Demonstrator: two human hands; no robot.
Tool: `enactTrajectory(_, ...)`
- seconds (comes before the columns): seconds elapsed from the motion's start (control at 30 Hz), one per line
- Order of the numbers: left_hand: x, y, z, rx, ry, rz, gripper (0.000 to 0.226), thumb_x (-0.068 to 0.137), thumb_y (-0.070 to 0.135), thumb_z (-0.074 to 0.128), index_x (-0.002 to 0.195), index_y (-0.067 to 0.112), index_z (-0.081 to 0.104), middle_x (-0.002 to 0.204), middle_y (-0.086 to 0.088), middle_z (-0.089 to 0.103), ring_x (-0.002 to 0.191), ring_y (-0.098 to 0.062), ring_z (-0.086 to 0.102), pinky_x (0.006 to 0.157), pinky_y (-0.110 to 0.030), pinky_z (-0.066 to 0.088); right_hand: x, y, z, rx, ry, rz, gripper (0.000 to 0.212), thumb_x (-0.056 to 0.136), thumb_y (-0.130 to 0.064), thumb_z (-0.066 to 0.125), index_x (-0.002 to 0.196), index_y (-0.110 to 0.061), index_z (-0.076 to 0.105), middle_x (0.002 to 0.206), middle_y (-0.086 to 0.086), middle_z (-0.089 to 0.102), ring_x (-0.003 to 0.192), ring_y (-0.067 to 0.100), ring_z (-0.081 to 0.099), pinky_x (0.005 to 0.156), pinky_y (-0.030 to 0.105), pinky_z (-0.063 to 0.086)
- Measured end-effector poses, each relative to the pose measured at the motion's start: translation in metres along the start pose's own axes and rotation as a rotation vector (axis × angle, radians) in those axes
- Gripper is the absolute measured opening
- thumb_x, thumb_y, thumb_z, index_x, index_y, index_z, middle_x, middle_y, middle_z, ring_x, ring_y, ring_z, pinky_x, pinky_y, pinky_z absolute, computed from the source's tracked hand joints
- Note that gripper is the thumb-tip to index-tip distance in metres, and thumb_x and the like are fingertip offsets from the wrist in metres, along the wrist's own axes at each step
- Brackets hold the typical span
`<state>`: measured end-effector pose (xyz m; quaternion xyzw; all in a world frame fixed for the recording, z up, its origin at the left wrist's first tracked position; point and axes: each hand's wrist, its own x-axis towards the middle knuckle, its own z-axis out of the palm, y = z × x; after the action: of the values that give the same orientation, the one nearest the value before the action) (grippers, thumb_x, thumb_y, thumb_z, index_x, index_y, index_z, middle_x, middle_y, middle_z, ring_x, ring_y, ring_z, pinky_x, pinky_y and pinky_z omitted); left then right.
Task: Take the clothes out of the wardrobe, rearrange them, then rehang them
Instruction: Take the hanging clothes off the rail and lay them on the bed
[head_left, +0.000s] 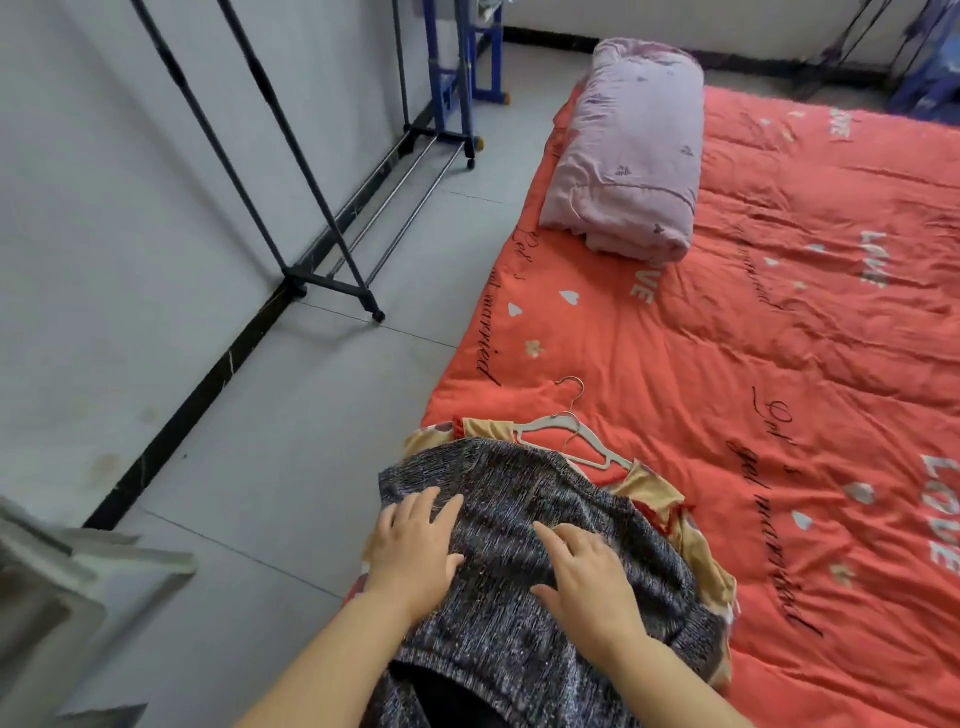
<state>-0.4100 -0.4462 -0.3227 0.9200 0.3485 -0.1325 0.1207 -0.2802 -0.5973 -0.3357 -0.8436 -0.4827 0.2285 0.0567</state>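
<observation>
Both hands, the left and right, lie palm-down with fingers spread flat on the grey garment, grasping nothing.

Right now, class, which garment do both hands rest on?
The grey knit: left hand and right hand lie flat on it. The yellow garment lies underneath, showing only at the edges.
</observation>
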Motion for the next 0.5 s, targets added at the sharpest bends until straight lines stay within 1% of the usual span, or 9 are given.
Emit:
enactTrajectory(0.2, -0.075, -0.062, -0.05, -0.072, 0.183, -0.149, 0.063, 0.094, 0.042, 0.047, 0.148, 0.028, 0.017, 0.153, 0.0, 0.022, 0.14, -0.02, 0.018, 0.116, -0.038, 0.01, -0.007, -0.094, -0.037, -0.044, 0.032, -0.191, 0.065, 0.092, -0.04, 0.052, 0.147, -0.027, 0.021, 0.145, -0.005, 0.03, 0.133, 0.017, 0.028, 0.112, 0.031, 0.022)
enactTrajectory(0.33, -0.155, -0.122, -0.084, -0.091, 0.34, -0.293, 0.063, 0.093, 0.043, 0.046, 0.148, 0.026, 0.018, 0.145, 0.004, 0.033, 0.134, -0.017, 0.03, 0.112, -0.033, 0.021, -0.021, -0.185, -0.057, -0.089, 0.047, -0.373, 0.064, 0.089, -0.039, 0.055, 0.144, -0.029, 0.024, 0.143, -0.006, 0.033, 0.131, 0.017, 0.031, 0.112, 0.033, 0.025)
enactTrajectory(0.4, -0.207, -0.154, -0.096, -0.092, 0.414, -0.373, 0.062, 0.091, 0.042, 0.049, 0.145, 0.024, 0.027, 0.136, 0.002, 0.042, 0.127, -0.019, 0.039, 0.106, -0.034, 0.027, -0.037, -0.238, -0.063, -0.121, 0.04, -0.466, 0.065, 0.089, -0.04, 0.056, 0.145, -0.029, 0.024, 0.142, -0.006, 0.034, 0.131, 0.017, 0.032, 0.111, 0.033, 0.025)
enactTrajectory(0.47, -0.268, -0.183, -0.107, -0.106, 0.475, -0.44, 0.058, 0.086, 0.039, 0.058, 0.138, 0.019, 0.041, 0.125, -0.002, 0.052, 0.118, -0.025, 0.049, 0.098, -0.038, 0.034, -0.06, -0.294, -0.063, -0.175, 0.04, -0.582, 0.065, 0.089, -0.042, 0.055, 0.145, -0.029, 0.024, 0.143, -0.005, 0.034, 0.13, 0.017, 0.033, 0.109, 0.032, 0.027)
enactTrajectory(0.5, -0.302, -0.197, -0.109, -0.107, 0.488, -0.492, 0.057, 0.084, 0.039, 0.06, 0.135, 0.019, 0.044, 0.123, -0.002, 0.053, 0.115, -0.026, 0.05, 0.095, -0.038, 0.036, -0.074, -0.323, -0.061, -0.194, 0.041, -0.645, 0.065, 0.089, -0.042, 0.055, 0.145, -0.029, 0.024, 0.143, -0.005, 0.033, 0.13, 0.017, 0.033, 0.108, 0.031, 0.028)
